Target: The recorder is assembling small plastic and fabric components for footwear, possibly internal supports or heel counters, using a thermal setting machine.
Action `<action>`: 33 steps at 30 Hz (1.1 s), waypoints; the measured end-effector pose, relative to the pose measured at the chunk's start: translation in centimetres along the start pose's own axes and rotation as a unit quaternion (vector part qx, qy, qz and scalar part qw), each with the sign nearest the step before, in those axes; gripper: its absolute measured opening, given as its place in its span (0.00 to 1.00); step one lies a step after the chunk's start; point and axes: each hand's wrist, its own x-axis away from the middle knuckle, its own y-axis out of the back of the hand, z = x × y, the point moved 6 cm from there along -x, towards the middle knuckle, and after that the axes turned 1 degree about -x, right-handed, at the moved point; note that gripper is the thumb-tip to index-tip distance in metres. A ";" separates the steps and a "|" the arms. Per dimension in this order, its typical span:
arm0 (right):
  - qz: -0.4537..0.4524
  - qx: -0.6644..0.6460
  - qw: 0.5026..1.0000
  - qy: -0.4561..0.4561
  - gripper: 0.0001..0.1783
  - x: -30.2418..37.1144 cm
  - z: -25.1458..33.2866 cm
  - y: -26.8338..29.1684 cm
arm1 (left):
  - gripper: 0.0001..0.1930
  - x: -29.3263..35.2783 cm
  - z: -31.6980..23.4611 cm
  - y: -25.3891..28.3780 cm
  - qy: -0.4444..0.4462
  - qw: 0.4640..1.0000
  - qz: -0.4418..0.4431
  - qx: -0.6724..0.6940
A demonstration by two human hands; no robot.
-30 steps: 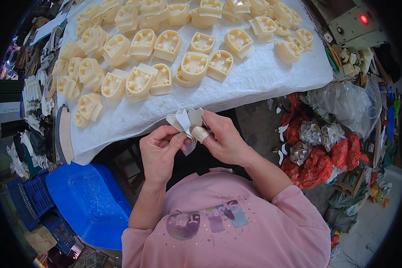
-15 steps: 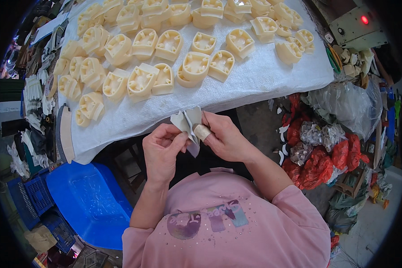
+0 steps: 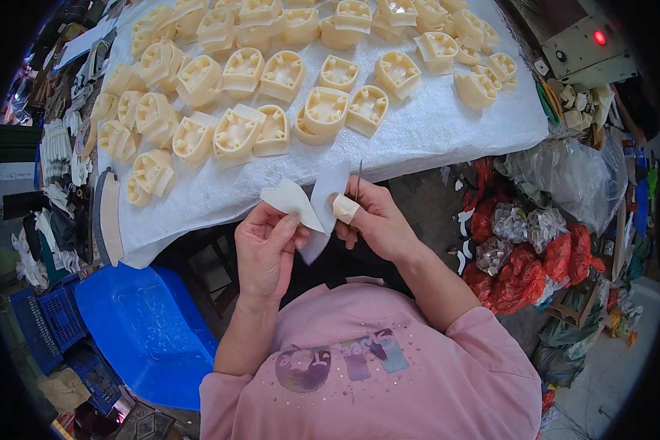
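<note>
In front of my chest, at the near edge of the white-covered table (image 3: 418, 147), I hold thin pale sheet material with both hands. My left hand (image 3: 262, 246) pinches a cream-white flap (image 3: 292, 199) between thumb and fingers. A paler, lavender-tinted flap (image 3: 328, 189) stands beside it, gripped at its right side by my right hand (image 3: 380, 224). Whether the two flaps are joined low down, I cannot tell. Beige tape (image 3: 345, 209) wraps my right thumb. From that same hand a thin dark metal tool (image 3: 359, 178) sticks up; its lower part is hidden.
Many cream moulded plastic parts (image 3: 326, 108) cover the table beyond my hands. A blue plastic tub (image 3: 147, 330) stands at lower left, beside blue crates (image 3: 62, 315). Red plastic bags (image 3: 521, 275) and clear bags lie on the floor to the right.
The pale flaps were bunched together and now spread apart into a V. My right hand has moved slightly right, and the thin metal tool now shows above it.
</note>
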 end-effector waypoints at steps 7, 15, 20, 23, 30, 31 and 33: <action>0.032 0.025 0.999 0.021 0.11 0.0 -0.2 -0.4 | 0.07 0.0 -0.2 0.0 -0.001 1.000 -0.003 -0.010; 0.006 0.205 0.973 0.100 0.09 0.5 2.4 -1.3 | 0.09 0.0 0.8 -0.3 0.033 0.999 0.002 0.005; 0.003 0.288 0.951 0.115 0.08 0.4 2.8 -1.3 | 0.08 -0.2 0.9 -0.5 0.041 0.999 0.008 0.012; -0.017 0.283 0.952 0.117 0.09 0.3 2.3 -0.8 | 0.09 0.0 0.8 -0.7 0.033 0.999 0.018 -0.001; 0.032 0.187 0.978 0.090 0.10 0.5 2.3 -1.2 | 0.09 0.0 0.8 -0.5 0.041 0.999 0.012 0.022; 0.039 0.186 0.980 0.061 0.11 0.6 2.4 -1.4 | 0.09 0.0 0.8 -0.5 0.041 0.999 0.010 0.017; 0.035 0.189 0.979 0.062 0.11 0.7 2.8 -1.5 | 0.09 -0.1 0.9 -0.4 0.041 0.999 0.008 0.011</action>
